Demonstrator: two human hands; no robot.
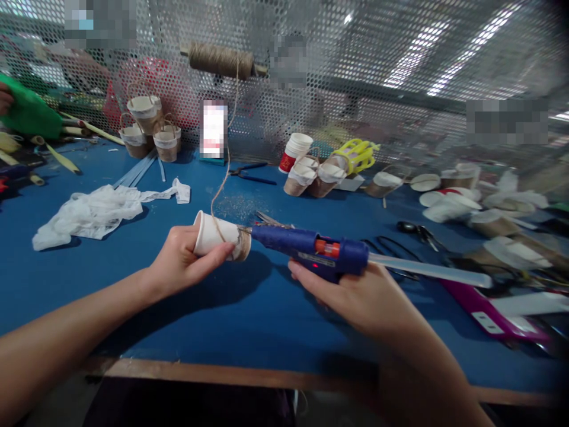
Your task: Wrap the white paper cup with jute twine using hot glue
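My left hand [184, 261] is closed round a white paper cup [212, 235] held on its side, its bottom end wrapped in brown twine [243, 244]. A strand of twine runs up from the cup to a twine spool [221, 60] on a rod at the mesh wall. My right hand [355, 296] grips a blue hot glue gun [311, 250]; its nozzle touches the wrapped end of the cup. A clear glue stick [427, 270] sticks out of the gun's back to the right.
The blue table [249, 308] holds crumpled white plastic [93, 213] at the left, twine-wrapped cup baskets [149, 127] at the back left, several cups [311, 172] at the back centre, pliers [251, 174], scissors [418, 232], a magenta tool [493, 311] and cup clutter at the right. A wooden edge [222, 373] runs near me.
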